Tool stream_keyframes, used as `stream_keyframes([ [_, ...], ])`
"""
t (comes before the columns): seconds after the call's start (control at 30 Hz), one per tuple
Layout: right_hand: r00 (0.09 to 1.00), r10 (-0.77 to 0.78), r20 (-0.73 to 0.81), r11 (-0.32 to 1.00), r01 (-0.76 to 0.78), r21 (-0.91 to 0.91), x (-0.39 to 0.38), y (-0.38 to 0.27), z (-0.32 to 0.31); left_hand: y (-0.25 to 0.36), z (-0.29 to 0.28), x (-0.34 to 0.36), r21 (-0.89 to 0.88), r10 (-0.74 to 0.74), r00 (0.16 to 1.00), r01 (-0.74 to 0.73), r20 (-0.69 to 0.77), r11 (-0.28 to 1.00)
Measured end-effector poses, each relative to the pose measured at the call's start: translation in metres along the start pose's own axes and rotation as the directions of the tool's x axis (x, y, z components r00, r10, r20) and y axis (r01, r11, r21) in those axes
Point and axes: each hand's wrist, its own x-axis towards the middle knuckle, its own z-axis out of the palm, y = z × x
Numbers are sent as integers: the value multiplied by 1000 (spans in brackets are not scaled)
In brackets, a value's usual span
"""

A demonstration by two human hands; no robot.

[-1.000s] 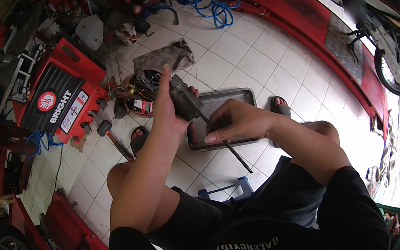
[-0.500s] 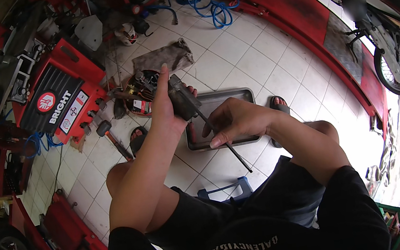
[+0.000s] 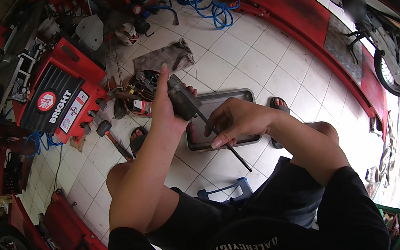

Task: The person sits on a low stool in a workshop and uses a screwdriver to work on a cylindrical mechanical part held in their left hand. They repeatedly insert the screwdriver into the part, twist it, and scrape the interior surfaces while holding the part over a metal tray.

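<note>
My left hand (image 3: 174, 113) is wrapped round a dark, greasy metal part (image 3: 186, 100), roughly cylindrical, held up in front of me with the thumb stretched along its far end. A long, thin dark rod (image 3: 245, 164) runs from the part's near end down toward my lap. My right hand (image 3: 237, 121) has its thumb and fingers closed about the middle of this rod. Where the rod meets the part is partly in shadow, so I cannot tell how they join. Below both hands a shallow metal tray (image 3: 250, 95) lies on the floor, partly hidden by them.
A grimy cloth (image 3: 161, 58) and a container of tools and parts (image 3: 139, 109) lie beyond my left hand. At left are a hammer (image 3: 112, 138) and a red-and-black machine (image 3: 58, 96). A motorcycle (image 3: 382, 34), red lift (image 3: 287, 13) and blue hose (image 3: 208, 5) occupy the right and far side.
My right thumb has shifted very slightly to the right along the rod, and the rod's lower end has barely moved. My left hand stays where it was.
</note>
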Motion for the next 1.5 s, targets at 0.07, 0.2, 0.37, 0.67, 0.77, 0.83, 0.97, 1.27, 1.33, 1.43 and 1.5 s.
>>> stream_keyframes([
  [0.07, 999, -19, -39, 999, 17, -48, 1, 2, 2, 1, 0, 0, -1, -2, 1000, 2, -11, 1000],
  [0.2, 996, -91, 13, 970, 86, 225, -1, 1, 7, 2, -1, 1, -7, 13, 1000, -13, 12, 1000],
  [0.37, 1000, -10, -7, 982, 11, 186, -9, -9, 6, 1, -1, 0, -1, 9, 1000, -9, 8, 1000],
  [0.67, 998, -61, 18, 994, 59, 95, 0, 5, 1, 0, 1, -1, 16, 18, 1000, -18, 8, 1000],
  [0.77, 994, -76, 75, 957, 52, 287, -3, 3, 5, 1, -1, 0, -7, 29, 1000, -29, 6, 1000],
  [0.83, 995, -68, 78, 951, 41, 308, -4, 2, 4, 0, 0, 1, -19, 30, 1000, -30, 4, 999],
  [0.97, 998, -48, 46, 975, 36, 220, -2, 2, 2, 0, -2, 2, -28, 26, 1000, -26, 1, 999],
  [1.27, 1000, -29, 6, 982, 28, 189, -6, 0, 1, 5, 1, 1, -7, 29, 999, -29, -20, 1000],
  [1.33, 999, -34, -8, 986, 34, 161, -8, -3, 1, 7, 0, 3, -18, 27, 999, -28, -35, 999],
  [1.43, 997, -42, -65, 990, 50, 131, -12, -6, -1, 13, -3, 9, -41, 24, 998, -26, -53, 999],
  [1.5, 991, -35, -130, 988, 54, 143, -14, -3, -3, 16, -2, 9, -59, 56, 997, -60, -59, 996],
])
